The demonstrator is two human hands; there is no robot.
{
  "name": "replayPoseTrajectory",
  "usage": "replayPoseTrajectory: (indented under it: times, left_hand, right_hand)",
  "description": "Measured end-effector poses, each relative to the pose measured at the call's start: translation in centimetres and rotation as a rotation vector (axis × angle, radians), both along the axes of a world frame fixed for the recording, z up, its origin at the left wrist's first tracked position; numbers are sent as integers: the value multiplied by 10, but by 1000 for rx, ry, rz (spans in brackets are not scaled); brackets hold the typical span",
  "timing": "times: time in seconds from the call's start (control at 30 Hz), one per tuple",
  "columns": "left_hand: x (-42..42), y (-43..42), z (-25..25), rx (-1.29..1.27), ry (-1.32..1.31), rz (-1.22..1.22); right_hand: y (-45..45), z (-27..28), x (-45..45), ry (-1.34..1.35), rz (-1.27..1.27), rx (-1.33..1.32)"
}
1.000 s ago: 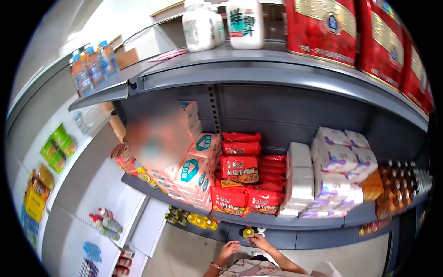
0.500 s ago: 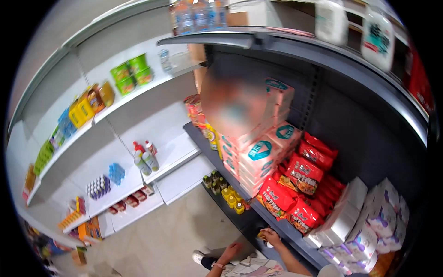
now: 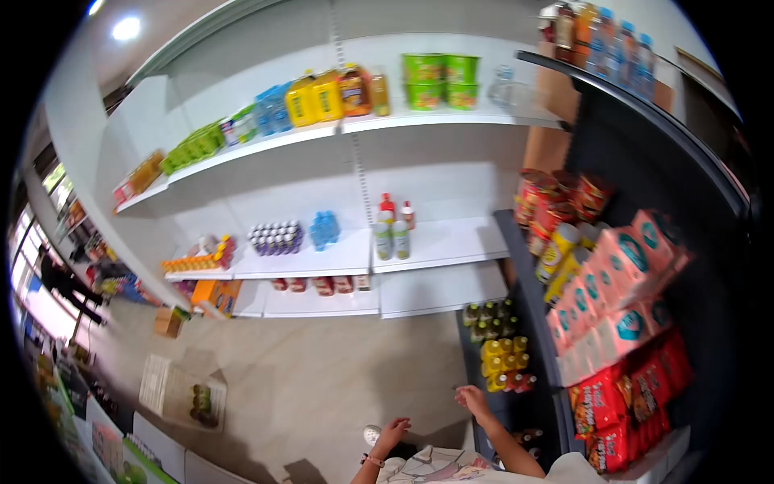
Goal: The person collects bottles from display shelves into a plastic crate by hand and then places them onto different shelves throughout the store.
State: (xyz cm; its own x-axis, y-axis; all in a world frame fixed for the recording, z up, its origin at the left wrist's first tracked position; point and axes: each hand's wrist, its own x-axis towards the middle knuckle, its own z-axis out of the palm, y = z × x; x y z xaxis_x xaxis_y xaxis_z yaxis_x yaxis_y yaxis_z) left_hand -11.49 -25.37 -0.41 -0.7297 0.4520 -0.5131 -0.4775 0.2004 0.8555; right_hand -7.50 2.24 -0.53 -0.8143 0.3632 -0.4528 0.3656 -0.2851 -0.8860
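Low in the view, my left hand [image 3: 393, 433] is held over the floor with its fingers apart and nothing in them; a band circles the wrist. My right hand [image 3: 473, 399] is up to its right, fingers loosely spread and holding nothing. It is nearest to the yellow bottles [image 3: 504, 355] on the dark bottom shelf. Dark green-capped bottles [image 3: 489, 319] stand behind those. Pink tissue packs [image 3: 621, 274] and red noodle packets [image 3: 601, 403] are stacked on the dark shelf to the right.
White shelves [image 3: 435, 121] ahead carry green noodle tubs [image 3: 424, 81], yellow bottles and cans. On the floor at the left are a white crate [image 3: 169, 391] with bottles inside and a cardboard box [image 3: 168, 322]. Far left, a person [image 3: 60, 278] in dark clothes is visible.
The view has swung left, from the dark shelf toward the white shelves and the floor. The crate and distant person have come into view. Both my hands have stayed low, in front of my body.
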Motion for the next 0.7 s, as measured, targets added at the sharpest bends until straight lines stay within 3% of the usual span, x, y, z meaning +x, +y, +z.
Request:
replayPoseTrajectory:
  times: [0.07, 0.17, 0.3, 0.43, 0.57, 0.7]
  left_hand:
    - [-24, -38, -8, -56, 65, 26]
    - [-64, -89, -34, -84, 132, 123]
    - [-108, -164, -14, -172, 183, 219]
    - [-125, -226, 22, -149, 50, 523]
    - [-127, -262, 31, -175, -27, 610]
    - [-125, -267, 6, -137, -123, 674]
  right_hand:
    - [-38, 25, -50, -56, 36, -11]
    - [-94, 18, -121, -17, 188, -15]
    - [-167, 9, -180, 12, 329, 33]
    - [-208, -29, -212, 158, 423, 145]
    - [-169, -77, -225, 25, 276, 163]
    - [-91, -120, -233, -142, 138, 200]
